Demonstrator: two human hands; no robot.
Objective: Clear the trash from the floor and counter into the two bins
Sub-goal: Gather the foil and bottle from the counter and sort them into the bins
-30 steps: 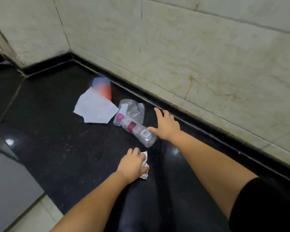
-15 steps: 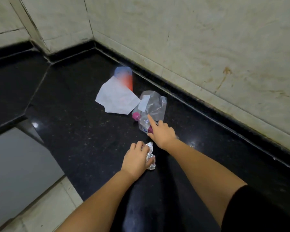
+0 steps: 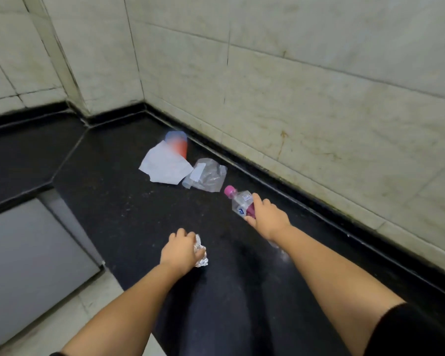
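Low over the glossy black stone floor, your right hand was clenched around a clear plastic bottle with a pink cap and pink label, its cap pointing away from you toward the wall. Your left hand gripped a crumpled ball of silver foil. Beyond them, a torn white paper sheet lay touching a clear plastic bag, with a blurred red-and-blue cup behind the paper, near the pale marble wall.
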